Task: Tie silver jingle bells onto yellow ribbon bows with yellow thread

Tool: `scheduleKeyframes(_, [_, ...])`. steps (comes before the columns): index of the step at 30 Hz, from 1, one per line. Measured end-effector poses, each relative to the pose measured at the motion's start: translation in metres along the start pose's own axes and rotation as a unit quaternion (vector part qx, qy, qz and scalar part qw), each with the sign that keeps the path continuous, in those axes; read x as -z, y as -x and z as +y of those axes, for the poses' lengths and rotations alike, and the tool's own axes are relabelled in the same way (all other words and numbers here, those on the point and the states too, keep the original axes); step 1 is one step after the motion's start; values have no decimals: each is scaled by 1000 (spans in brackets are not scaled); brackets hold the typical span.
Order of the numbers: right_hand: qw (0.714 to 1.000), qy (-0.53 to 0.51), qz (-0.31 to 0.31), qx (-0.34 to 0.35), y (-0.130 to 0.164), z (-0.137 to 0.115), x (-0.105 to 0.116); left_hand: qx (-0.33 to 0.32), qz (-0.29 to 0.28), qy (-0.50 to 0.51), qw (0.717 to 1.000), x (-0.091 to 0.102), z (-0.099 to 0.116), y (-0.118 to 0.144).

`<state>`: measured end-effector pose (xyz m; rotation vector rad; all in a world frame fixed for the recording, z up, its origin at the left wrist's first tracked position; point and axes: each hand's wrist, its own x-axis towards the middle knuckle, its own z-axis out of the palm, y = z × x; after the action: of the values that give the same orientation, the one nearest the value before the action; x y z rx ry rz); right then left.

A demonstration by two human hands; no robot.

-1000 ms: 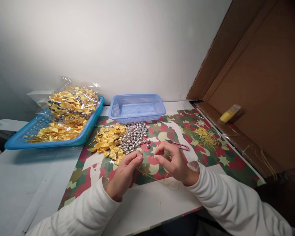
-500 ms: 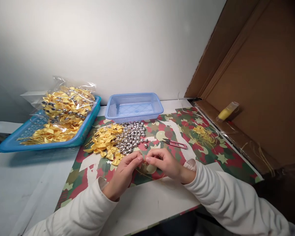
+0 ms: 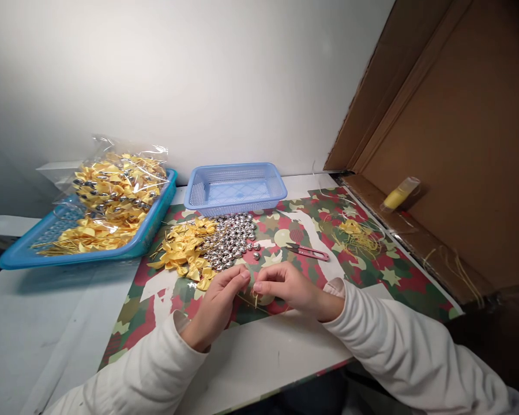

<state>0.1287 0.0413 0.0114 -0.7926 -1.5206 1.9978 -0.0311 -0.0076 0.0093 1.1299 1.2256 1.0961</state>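
Yellow thread [image 3: 256,300] hangs from right hand's [image 3: 288,286] pinch, on wearer's side of bells [image 3: 233,239]. Left hand [image 3: 220,297] pinched closed, contents hidden. Gap between hands narrower than one second ago; close fingertip work judged under way.

Across the back I have a smooth white wall [image 3: 225,80], and on my right a large brown cardboard panel [image 3: 458,132] with a slanting edge. Along its foot I see a brown cardboard ledge [image 3: 417,235] with shiny tape; at it a small translucent cylindrical container [image 3: 400,194], yellow in its lower part, sits tilted. Thin pale strings [image 3: 462,272] lie on the ledge, nearer me. Below I have a white table [image 3: 69,323], partly covered by a red, green and cream camouflage-patterned sheet [image 3: 389,278] with star shapes and whitish patches.
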Motion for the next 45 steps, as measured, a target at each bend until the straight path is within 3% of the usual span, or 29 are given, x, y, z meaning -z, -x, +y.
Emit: scheduleKeyframes(45, [999,44,-27,-14,3,1,4,-18,67,15,997,3,0,-1])
